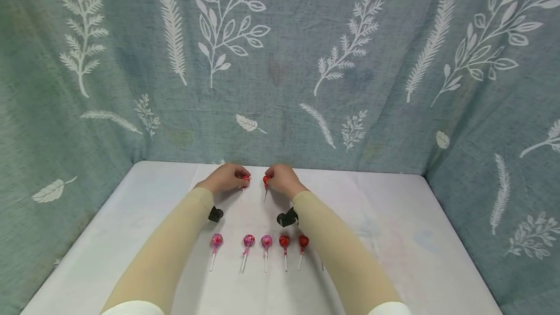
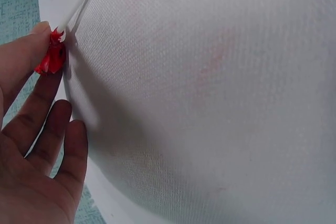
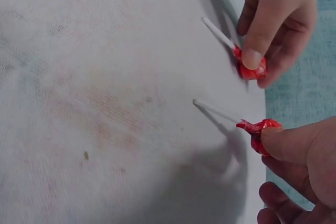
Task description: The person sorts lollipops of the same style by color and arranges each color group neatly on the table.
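Note:
Near the far edge of the white table, my left hand (image 1: 225, 177) pinches a red-wrapped lollipop (image 2: 51, 60) by its head between thumb and index finger. Its white stick (image 2: 76, 7) points toward me, and the other fingers are spread loosely. A short gap to the right, my right hand (image 1: 285, 180) pinches a second red lollipop (image 3: 257, 132) at the head, its stick also pointing my way. Nearer me lies a row of lollipops: pink ones (image 1: 248, 240) on the left, red ones (image 1: 284, 241) on the right. My right forearm hides most of one, leaving a bit of stick (image 1: 323, 267) showing.
The white-covered table (image 1: 393, 237) is bordered at the back and sides by a grey-green curtain (image 1: 280, 67) with white leaf prints. Black wrist cameras (image 1: 287, 218) hang under both wrists, above the table and behind the row.

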